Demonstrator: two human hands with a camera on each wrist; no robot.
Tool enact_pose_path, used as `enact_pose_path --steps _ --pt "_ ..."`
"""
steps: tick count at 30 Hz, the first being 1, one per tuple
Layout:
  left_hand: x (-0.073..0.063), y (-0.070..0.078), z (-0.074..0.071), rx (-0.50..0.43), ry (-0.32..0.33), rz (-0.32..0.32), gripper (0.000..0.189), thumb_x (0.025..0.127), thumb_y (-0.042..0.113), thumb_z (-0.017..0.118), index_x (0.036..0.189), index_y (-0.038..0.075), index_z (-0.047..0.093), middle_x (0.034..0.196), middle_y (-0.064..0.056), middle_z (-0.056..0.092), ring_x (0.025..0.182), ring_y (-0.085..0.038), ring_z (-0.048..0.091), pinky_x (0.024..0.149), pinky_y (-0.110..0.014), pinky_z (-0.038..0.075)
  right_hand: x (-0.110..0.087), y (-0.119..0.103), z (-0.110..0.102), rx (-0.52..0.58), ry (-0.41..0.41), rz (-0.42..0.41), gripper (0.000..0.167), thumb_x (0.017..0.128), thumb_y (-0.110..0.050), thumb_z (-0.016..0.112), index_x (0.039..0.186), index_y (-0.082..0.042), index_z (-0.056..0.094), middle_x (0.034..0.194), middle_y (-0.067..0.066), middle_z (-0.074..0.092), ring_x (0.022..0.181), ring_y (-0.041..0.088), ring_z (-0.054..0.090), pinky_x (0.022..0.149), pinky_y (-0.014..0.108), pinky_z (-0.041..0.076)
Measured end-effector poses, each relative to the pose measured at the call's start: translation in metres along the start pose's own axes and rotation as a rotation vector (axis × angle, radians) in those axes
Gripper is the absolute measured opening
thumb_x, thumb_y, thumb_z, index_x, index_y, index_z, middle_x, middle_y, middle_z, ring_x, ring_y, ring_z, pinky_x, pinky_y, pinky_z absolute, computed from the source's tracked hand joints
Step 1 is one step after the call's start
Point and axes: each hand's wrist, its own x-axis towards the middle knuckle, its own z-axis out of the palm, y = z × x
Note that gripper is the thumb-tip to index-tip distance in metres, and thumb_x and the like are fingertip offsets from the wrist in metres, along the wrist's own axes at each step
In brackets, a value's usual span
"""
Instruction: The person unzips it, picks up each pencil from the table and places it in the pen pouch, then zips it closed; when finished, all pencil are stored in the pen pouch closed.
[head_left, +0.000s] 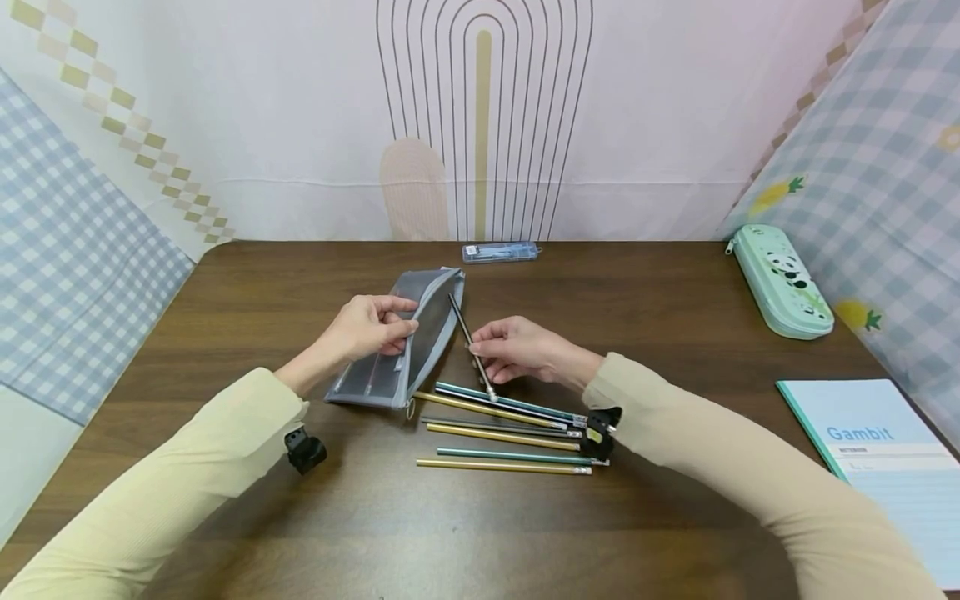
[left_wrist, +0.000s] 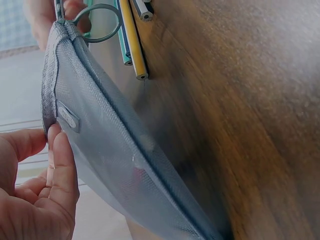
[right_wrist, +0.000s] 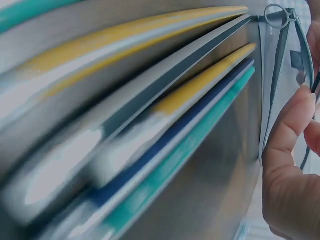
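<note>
A grey mesh zip pouch (head_left: pixel 375 379) lies with its mouth spread apart. My left hand (head_left: pixel 371 325) pinches one edge of that mouth between thumb and fingers; the left wrist view shows the grip on the pouch (left_wrist: pixel 110 140) close up. Between the thumb and fingers of my right hand (head_left: pixel 521 350) is a dark pencil (head_left: pixel 462 323), tilted, its far end at the pouch's opening and its eraser end toward me. Several gold, teal and dark pencils (head_left: pixel 502 467) lie side by side on the table, below the right hand.
Behind the pouch is a small clear blue case (head_left: pixel 501 252) at the table's back edge. A mint panda pencil case (head_left: pixel 783 283) stands at the right rear. Nearer on the right lies a notebook (head_left: pixel 862 446). Patterned cloth (head_left: pixel 300 125) hangs around the brown table (head_left: pixel 360 517).
</note>
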Motion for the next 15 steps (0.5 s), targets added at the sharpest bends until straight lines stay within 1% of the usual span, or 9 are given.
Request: enact_pose_path --steps 4,8,12,15 --pt "0.002 0.0 0.002 -0.008 0.0 -0.003 0.041 0.089 0.008 0.061 0.127 -0.006 0.054 0.069 0.001 0.063 0.059 -0.005 0.061 0.06 -0.022 0.057 0.014 -0.01 0.015 0.041 -0.003 0.027 0.021 0.096 -0.011 0.053 0.114 0.001 0.051 0.075 0.004 0.058 0.053 0.007 0.058 0.046 0.015 0.049" --pt "0.002 0.001 0.002 0.003 -0.003 -0.012 0.041 0.09 0.009 0.062 0.127 -0.004 0.054 0.074 -0.002 0.064 0.06 -0.006 0.061 0.061 -0.022 0.058 0.026 -0.017 0.025 0.078 0.019 0.023 0.01 0.096 -0.01 0.053 0.103 -0.002 0.052 0.074 0.006 0.058 0.053 0.009 0.061 0.046 0.016 0.051" --pt "0.002 0.001 0.002 0.008 -0.009 -0.017 0.041 0.09 0.01 0.062 0.128 -0.004 0.053 0.08 -0.007 0.066 0.062 -0.007 0.061 0.063 -0.023 0.058 0.036 -0.02 0.032 0.116 0.044 0.036 0.006 0.096 -0.008 0.053 0.096 -0.003 0.052 0.072 0.008 0.058 0.054 0.012 0.064 0.048 0.018 0.053" --pt "0.002 0.002 0.003 0.002 -0.013 -0.02 0.042 0.09 0.01 0.062 0.128 -0.004 0.053 0.082 -0.009 0.067 0.062 -0.006 0.061 0.063 -0.023 0.058 0.041 -0.022 0.037 0.154 0.051 0.052 0.006 0.096 -0.006 0.052 0.092 -0.002 0.052 0.071 0.009 0.058 0.055 0.014 0.065 0.05 0.019 0.055"
